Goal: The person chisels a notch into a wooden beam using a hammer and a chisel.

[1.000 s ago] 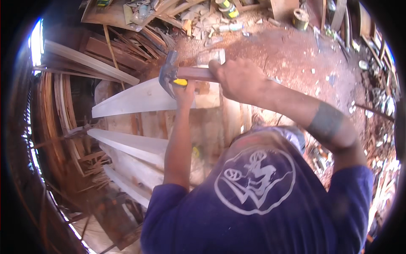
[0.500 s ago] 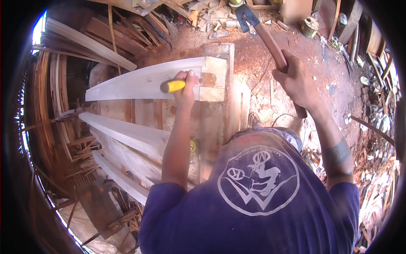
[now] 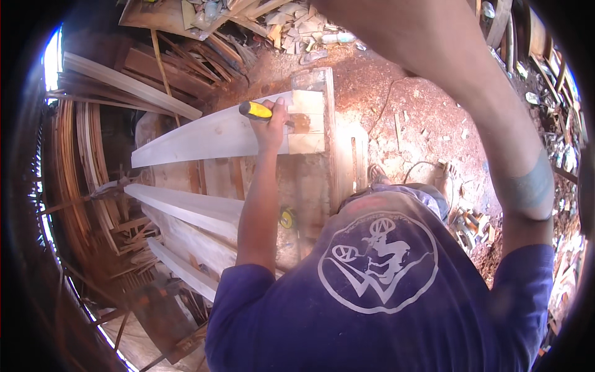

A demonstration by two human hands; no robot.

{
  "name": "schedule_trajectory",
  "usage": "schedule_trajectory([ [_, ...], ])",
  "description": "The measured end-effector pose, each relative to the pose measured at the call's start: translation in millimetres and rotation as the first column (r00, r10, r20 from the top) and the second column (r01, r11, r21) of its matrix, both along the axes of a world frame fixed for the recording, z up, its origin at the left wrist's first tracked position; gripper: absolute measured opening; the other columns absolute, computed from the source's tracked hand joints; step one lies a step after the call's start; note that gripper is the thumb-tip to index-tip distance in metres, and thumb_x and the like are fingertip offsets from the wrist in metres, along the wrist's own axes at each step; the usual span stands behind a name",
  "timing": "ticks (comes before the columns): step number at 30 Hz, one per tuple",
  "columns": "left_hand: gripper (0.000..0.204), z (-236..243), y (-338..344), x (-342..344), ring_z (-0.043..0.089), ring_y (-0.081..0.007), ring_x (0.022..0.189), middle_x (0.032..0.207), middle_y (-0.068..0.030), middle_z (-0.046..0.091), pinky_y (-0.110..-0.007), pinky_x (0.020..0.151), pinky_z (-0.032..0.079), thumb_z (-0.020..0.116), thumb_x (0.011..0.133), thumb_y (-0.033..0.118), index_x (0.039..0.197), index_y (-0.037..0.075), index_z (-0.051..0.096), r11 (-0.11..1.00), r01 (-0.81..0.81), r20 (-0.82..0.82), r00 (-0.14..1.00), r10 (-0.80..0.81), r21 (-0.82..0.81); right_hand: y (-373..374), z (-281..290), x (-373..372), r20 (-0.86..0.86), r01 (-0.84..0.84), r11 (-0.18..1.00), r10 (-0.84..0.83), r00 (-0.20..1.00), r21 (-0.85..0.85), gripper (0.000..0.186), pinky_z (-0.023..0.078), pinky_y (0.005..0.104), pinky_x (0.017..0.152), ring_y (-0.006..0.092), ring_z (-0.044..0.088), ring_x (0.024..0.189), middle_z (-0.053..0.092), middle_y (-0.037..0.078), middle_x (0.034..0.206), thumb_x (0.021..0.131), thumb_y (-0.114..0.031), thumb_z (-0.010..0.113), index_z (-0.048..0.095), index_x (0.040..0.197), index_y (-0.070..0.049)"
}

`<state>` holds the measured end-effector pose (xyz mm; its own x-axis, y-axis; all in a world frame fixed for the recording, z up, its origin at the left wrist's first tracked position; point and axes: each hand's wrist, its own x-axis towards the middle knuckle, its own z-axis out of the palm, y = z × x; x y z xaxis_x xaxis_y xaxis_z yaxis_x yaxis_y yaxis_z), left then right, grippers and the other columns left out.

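My left hand (image 3: 271,127) grips a chisel (image 3: 257,111) by its yellow-and-black handle. Its blade end rests at a darker cut patch (image 3: 300,121) in the unpainted end of a long white tapered board (image 3: 198,133). The board lies across the wooden bench (image 3: 328,118). My right forearm (image 3: 477,93) reaches up past the top edge; that hand is out of the picture, and I cannot see the hammer.
More white boards (image 3: 173,201) lie lower on the bench beside a yellow tape measure (image 3: 286,217). Stacked timber (image 3: 80,167) lines the left wall. Wood offcuts (image 3: 297,31) litter the reddish floor (image 3: 396,124). A cable (image 3: 421,163) runs near my feet.
My right arm swung the hammer away from the chisel, then rose until hand and hammer left the top of the picture. My left hand with the chisel stays at the board's end.
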<state>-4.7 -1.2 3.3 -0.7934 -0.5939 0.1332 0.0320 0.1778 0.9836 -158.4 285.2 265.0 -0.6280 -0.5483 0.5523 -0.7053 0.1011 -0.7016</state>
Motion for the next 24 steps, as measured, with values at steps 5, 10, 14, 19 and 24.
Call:
schedule_trajectory([
  [5, 0.029, 0.5, 6.8, -11.4, 0.049, -0.0087, 0.059, 0.064, -0.0002, 0.052, -0.026, 0.054, 0.041, 0.067, 0.095, 0.013, 0.072, 0.005, 0.05, 0.998, 0.037, 0.01, 0.999, -0.036, -0.047, -38.5, -131.4, 16.9, -0.202, -0.143, 0.944, 0.209, 0.957, 0.298, 0.032, 0.058, 0.0473, 0.063, 0.0386, 0.071, 0.071, 0.069, 0.02, 0.077, 0.081, -0.007, 0.064, 0.056, 0.11, 0.003],
  [10, 0.03, -2.8, 8.5, -6.6, 0.047, -0.0091, 0.056, 0.062, -0.001, 0.05, -0.028, 0.052, 0.038, 0.064, 0.096, 0.01, 0.071, 0.007, 0.047, 0.984, 0.0, 0.055, 0.998, 0.01, -0.18, -27.9, -95.1, 5.0, -0.12, -0.107, 0.878, 0.182, 0.976, 0.466, 0.032, 0.057, 0.0484, 0.066, 0.0387, 0.071, 0.075, 0.07, 0.022, 0.083, 0.082, -0.009, 0.066, 0.059, 0.111, 0.002],
  [14, 0.035, -5.2, 1.4, -0.9, 0.046, -0.008, 0.053, 0.059, 0.0005, 0.05, -0.026, 0.051, 0.038, 0.066, 0.096, 0.015, 0.067, 0.007, 0.048, 0.994, 0.065, 0.032, 0.997, -0.063, -0.085, -40.6, -53.3, 15.0, -0.161, -0.067, 0.994, 0.051, 0.986, -0.091, 0.033, 0.057, 0.0475, 0.064, 0.0373, 0.071, 0.075, 0.069, 0.024, 0.082, 0.082, -0.009, 0.065, 0.058, 0.112, 0.003],
  [19, 0.02, -0.2, 18.8, -9.4, 0.046, -0.0064, 0.053, 0.061, 0.0017, 0.051, -0.026, 0.048, 0.037, 0.066, 0.094, 0.006, 0.076, 0.004, 0.056, 0.997, 0.056, -0.022, 0.998, -0.057, -0.056, -32.7, -164.6, 38.3, 0.145, -0.25, 0.789, 0.204, 0.968, 0.561, 0.032, 0.053, 0.0536, 0.068, 0.0434, 0.067, 0.074, 0.065, 0.025, 0.075, 0.085, -0.007, 0.059, 0.053, 0.115, 0.0],
  [24, 0.03, -7.3, 12.4, -6.2, 0.048, -0.0077, 0.055, 0.062, 0.0022, 0.053, -0.027, 0.051, 0.037, 0.07, 0.093, 0.017, 0.071, 0.003, 0.056, 0.998, 0.0, 0.076, 0.997, 0.005, -0.057, -7.1, -163.2, 25.9, 0.192, -0.177, 0.853, 0.092, 0.977, 0.492, 0.028, 0.053, 0.0524, 0.072, 0.0423, 0.069, 0.078, 0.066, 0.026, 0.077, 0.087, -0.006, 0.056, 0.057, 0.114, 0.001],
])
